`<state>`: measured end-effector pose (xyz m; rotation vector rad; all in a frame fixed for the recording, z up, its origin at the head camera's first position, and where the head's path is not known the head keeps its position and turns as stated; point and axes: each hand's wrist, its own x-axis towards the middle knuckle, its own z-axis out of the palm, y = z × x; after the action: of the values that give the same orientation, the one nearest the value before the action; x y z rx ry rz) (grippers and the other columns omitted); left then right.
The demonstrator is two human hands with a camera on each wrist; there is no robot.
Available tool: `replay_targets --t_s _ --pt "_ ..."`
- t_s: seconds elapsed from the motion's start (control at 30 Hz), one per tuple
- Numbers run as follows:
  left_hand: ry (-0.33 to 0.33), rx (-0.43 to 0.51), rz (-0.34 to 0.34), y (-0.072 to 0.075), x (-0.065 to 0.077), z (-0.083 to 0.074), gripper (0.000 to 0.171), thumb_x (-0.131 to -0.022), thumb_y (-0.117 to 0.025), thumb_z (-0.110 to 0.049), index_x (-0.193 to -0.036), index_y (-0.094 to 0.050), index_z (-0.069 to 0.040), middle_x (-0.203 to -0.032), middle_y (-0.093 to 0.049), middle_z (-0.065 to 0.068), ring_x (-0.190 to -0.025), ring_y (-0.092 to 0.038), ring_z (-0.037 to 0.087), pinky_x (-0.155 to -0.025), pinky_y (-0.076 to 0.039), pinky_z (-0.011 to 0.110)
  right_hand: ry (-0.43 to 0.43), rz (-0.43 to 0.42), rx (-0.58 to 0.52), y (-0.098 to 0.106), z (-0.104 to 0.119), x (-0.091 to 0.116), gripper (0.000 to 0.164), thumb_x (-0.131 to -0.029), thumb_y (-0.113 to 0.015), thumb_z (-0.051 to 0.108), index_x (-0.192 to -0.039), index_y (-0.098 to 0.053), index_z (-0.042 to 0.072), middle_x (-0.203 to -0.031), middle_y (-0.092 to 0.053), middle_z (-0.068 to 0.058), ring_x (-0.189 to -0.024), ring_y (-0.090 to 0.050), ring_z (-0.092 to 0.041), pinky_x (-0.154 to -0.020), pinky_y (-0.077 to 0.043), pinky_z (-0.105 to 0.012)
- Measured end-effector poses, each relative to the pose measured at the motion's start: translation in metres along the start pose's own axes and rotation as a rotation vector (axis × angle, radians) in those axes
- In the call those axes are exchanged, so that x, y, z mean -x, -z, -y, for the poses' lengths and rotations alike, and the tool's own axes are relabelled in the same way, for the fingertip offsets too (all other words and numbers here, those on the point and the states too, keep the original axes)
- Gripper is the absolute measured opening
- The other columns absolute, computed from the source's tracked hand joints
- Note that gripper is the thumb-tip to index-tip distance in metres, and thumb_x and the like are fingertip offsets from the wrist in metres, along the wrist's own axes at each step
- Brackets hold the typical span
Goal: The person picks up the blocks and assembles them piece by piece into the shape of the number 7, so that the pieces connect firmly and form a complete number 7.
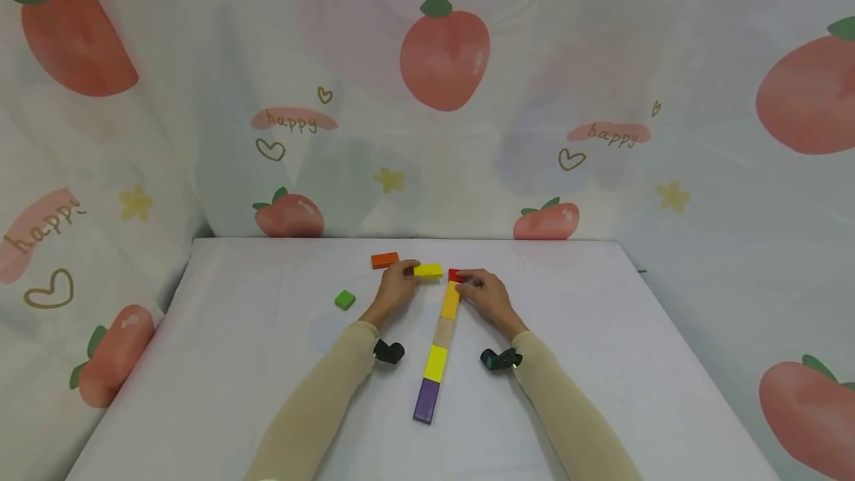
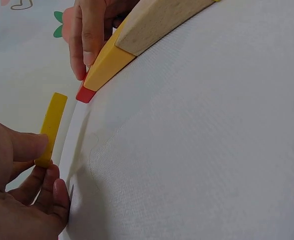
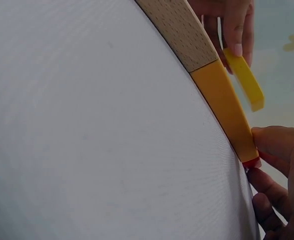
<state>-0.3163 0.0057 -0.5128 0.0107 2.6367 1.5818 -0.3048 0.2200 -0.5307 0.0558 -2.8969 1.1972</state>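
My left hand (image 1: 397,284) pinches one end of a yellow block (image 1: 429,271), its other end pointing right toward the row. In the left wrist view the thumb lies along this yellow block (image 2: 53,127). My right hand (image 1: 490,297) has thumb and fingers around the small red block (image 1: 455,274) at the far end of a row; the hand partly hides it. From there the row runs toward me: an amber block (image 1: 450,301), a plain wooden block (image 1: 444,332), another yellow block (image 1: 436,364) and a purple block (image 1: 426,401) nearest me.
An orange block (image 1: 384,260) lies behind my left hand, and a green block (image 1: 344,300) to its left. The white-covered table (image 1: 581,392) meets a patterned cloth backdrop (image 1: 454,169) at its far edge. Each wrist wears a small black camera.
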Motion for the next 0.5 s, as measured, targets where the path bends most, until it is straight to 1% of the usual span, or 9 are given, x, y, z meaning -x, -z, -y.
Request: replay_targets --t_s 0.17,0.37,0.5 --pt "-0.013 -0.009 0.003 -0.0022 -0.0031 0.0000 0.038 -0.095 -0.063 -0.009 -0.133 -0.061 -0.010 -0.130 -0.061 0.009 -0.115 -0.056 0.023 -0.107 -0.046 0.039 -0.004 -0.001 0.000 0.0002 -0.0005 -0.0009 0.037 -0.091 -0.067 0.032 -0.127 -0.066 0.021 -0.128 -0.061 -0.009 -0.113 -0.052 -0.029 -0.101 -0.043 -0.049" --pt "-0.049 -0.031 0.004 -0.0065 -0.0050 -0.0002 0.038 -0.095 -0.061 -0.008 -0.133 -0.060 -0.007 -0.135 -0.060 0.011 -0.123 -0.055 0.026 -0.110 -0.043 0.041 -0.012 0.013 -0.008 0.0017 0.0007 0.0004 0.038 -0.092 -0.067 0.034 -0.128 -0.066 0.021 -0.133 -0.059 -0.009 -0.118 -0.052 -0.031 -0.105 -0.041 -0.051" --pt "-0.047 -0.064 0.009 -0.0102 -0.0047 -0.0007 0.037 -0.096 -0.060 -0.009 -0.133 -0.059 -0.006 -0.135 -0.059 0.012 -0.123 -0.055 0.026 -0.110 -0.042 0.042 -0.022 0.013 -0.010 0.0016 0.0016 0.0013 0.037 -0.092 -0.067 0.034 -0.127 -0.066 0.022 -0.133 -0.059 -0.008 -0.118 -0.052 -0.031 -0.106 -0.041 -0.051"
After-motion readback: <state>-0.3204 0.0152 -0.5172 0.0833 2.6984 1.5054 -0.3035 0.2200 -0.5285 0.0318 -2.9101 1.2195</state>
